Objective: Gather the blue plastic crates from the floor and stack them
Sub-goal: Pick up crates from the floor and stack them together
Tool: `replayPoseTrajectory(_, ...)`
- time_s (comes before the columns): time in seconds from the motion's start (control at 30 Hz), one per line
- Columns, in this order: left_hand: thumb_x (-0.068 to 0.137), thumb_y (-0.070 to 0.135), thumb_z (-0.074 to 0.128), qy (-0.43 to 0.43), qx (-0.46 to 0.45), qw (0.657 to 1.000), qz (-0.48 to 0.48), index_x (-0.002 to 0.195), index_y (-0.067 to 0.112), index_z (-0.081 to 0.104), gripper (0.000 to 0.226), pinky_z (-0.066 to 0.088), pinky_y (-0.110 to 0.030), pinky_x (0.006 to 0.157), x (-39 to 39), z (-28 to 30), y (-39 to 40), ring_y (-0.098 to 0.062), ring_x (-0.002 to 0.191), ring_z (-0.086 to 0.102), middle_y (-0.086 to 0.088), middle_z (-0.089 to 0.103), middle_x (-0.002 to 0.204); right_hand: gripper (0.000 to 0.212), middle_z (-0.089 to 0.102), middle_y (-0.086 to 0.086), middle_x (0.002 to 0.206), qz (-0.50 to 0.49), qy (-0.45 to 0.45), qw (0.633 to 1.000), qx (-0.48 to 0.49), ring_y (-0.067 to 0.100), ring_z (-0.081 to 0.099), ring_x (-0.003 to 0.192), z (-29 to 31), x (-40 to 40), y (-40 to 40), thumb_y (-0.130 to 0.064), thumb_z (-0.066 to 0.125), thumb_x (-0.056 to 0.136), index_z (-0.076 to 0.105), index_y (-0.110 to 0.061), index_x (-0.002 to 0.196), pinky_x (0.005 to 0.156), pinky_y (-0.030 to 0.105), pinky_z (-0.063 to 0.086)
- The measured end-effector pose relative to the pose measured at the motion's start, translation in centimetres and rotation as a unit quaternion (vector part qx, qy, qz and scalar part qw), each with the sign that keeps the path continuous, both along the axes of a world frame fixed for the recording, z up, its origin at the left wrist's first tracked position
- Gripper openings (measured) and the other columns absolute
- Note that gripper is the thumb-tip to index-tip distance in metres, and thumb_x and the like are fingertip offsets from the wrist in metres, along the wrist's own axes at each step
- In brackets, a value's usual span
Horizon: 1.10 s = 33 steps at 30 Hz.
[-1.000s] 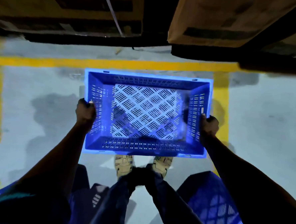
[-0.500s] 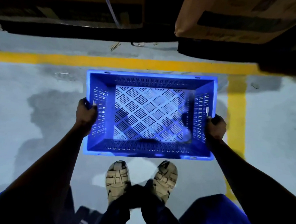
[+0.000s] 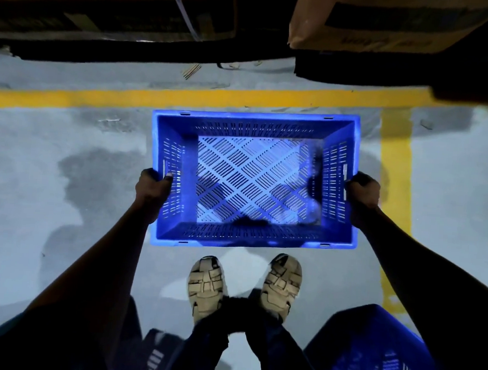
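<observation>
An empty blue slotted crate [image 3: 256,125] hangs level in front of me, above the grey floor, open side up. My left hand [image 3: 151,186] grips its left wall at the handle slot, thumb over the rim. On the opposite side my right hand [image 3: 362,192] is closed on the right wall's handle. A second blue crate [image 3: 375,353] stands low at the bottom right, partly behind my right arm. Part of another blue crate [image 3: 158,354] shows at the bottom left between my arm and leg.
Cardboard boxes [image 3: 390,19] on dark pallets line the far side. A yellow floor line [image 3: 185,98] runs across just beyond the crate, with a branch [image 3: 394,179] down the right. My two sandalled feet [image 3: 242,285] stand just behind the crate.
My view has tilted back and the crate sits a little farther from my feet. The crates at the bottom have slid lower in view. Both hands keep their grip.
</observation>
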State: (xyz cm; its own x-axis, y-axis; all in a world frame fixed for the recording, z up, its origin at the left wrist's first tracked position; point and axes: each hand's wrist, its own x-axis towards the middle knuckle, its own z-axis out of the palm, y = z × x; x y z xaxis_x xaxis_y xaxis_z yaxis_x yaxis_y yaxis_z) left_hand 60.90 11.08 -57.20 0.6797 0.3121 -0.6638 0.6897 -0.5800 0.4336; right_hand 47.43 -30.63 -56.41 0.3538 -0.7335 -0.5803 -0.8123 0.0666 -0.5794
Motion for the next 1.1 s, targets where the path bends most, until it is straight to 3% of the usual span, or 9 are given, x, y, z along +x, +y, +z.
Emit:
replayPoseTrajectory(0.13,0.089,0.03,0.065,0.027,-0.012,0.999,-0.016,0.087,0.002,0.06,0.028,0.049,-0.039,0.064,0.0,1.0,0.2,-0.028,0.067,0.056,-0.018,0.057,0.078,0.015,0.055,0.011,0.072,0.026,-0.001,0.998,0.054,0.02,0.05,0.061,2.2,0.6,0.6,0.002,0.055,0.074,0.055,-0.013,0.075,0.054,0.028,0.04)
replayPoseTrajectory(0.2,0.093,0.027,0.061,0.034,-0.002,0.999,-0.014,0.096,0.004,0.056,0.023,0.048,-0.037,0.067,-0.3,1.8,-0.2,-0.029,0.075,0.058,-0.02,0.057,0.088,0.016,0.06,0.011,0.082,0.041,0.012,0.998,0.043,0.022,0.055,0.068,2.7,0.7,1.0,0.0,0.058,0.078,0.059,-0.011,0.089,0.06,0.03,0.043)
replayPoseTrajectory(0.33,0.094,0.014,0.056,-0.018,0.044,0.995,-0.087,0.137,-0.004,0.032,0.052,0.044,-0.036,0.085,-1.6,4.7,-1.9,-0.039,0.11,0.058,-0.026,0.057,0.121,0.013,0.064,0.013,0.093,0.113,0.064,0.991,-0.042,0.025,0.057,0.082,4.1,0.5,2.7,-0.014,0.06,0.082,0.056,-0.016,0.094,0.069,0.033,0.042)
replayPoseTrajectory(0.43,0.091,0.009,0.057,-0.041,0.013,0.992,-0.117,0.138,-0.003,0.032,0.054,0.043,-0.034,0.089,-3.1,7.4,-3.4,-0.039,0.115,0.057,-0.026,0.056,0.127,0.037,0.065,0.021,0.118,0.145,0.061,0.985,-0.077,0.035,0.061,0.106,6.3,-0.2,5.1,-0.015,0.062,0.085,0.059,-0.007,0.121,0.089,0.037,0.046)
replayPoseTrajectory(0.53,0.089,0.01,0.061,-0.045,-0.005,0.99,-0.132,0.135,-0.004,0.039,0.053,0.042,-0.037,0.095,-5.1,12.2,-5.2,-0.039,0.118,0.056,-0.026,0.055,0.13,0.055,0.059,0.02,0.132,0.124,0.019,0.991,-0.052,0.033,0.056,0.121,10.4,-1.6,8.1,-0.021,0.062,0.086,0.05,-0.004,0.137,0.101,0.036,0.043)
replayPoseTrajectory(0.7,0.094,0.015,0.061,-0.026,-0.067,0.982,-0.175,0.143,-0.003,0.034,0.059,0.033,-0.031,0.105,-9.4,23.7,-7.8,-0.033,0.134,0.044,-0.021,0.044,0.145,0.045,0.062,0.017,0.126,0.027,-0.045,0.998,-0.036,0.023,0.059,0.114,21.3,-4.7,12.7,-0.008,0.063,0.086,0.055,0.0,0.13,0.093,0.02,0.039)
replayPoseTrajectory(0.87,0.095,0.019,0.06,-0.029,-0.121,0.96,-0.249,0.14,0.0,0.041,0.053,0.038,-0.033,0.103,-14.8,34.7,-8.4,-0.032,0.129,0.049,-0.017,0.052,0.139,0.044,0.061,0.013,0.128,-0.013,-0.066,0.997,-0.037,0.027,0.06,0.113,32.4,-10.8,16.3,-0.012,0.062,0.088,0.054,-0.005,0.131,0.1,0.041,0.047)
replayPoseTrajectory(1.0,0.093,0.021,0.062,-0.036,-0.165,0.939,-0.3,0.134,0.009,0.047,0.045,0.047,-0.044,0.098,-19.4,41.4,-7.9,-0.031,0.114,0.06,-0.015,0.064,0.121,0.044,0.058,0.012,0.131,-0.047,-0.058,0.996,-0.046,0.028,0.062,0.11,39.1,-18.0,18.2,-0.009,0.061,0.09,0.052,-0.004,0.133,0.093,0.032,0.049)
replayPoseTrajectory(1.1,0.094,0.027,0.059,-0.026,-0.182,0.924,-0.334,0.132,0.016,0.05,0.04,0.05,-0.043,0.095,-22.6,45.1,-7.3,-0.028,0.107,0.063,-0.01,0.069,0.113,0.043,0.055,0.001,0.125,-0.075,-0.03,0.995,-0.052,0.015,0.056,0.109,42.7,-23.9,19.2,-0.007,0.06,0.091,0.051,-0.001,0.133,0.083,0.007,0.035)
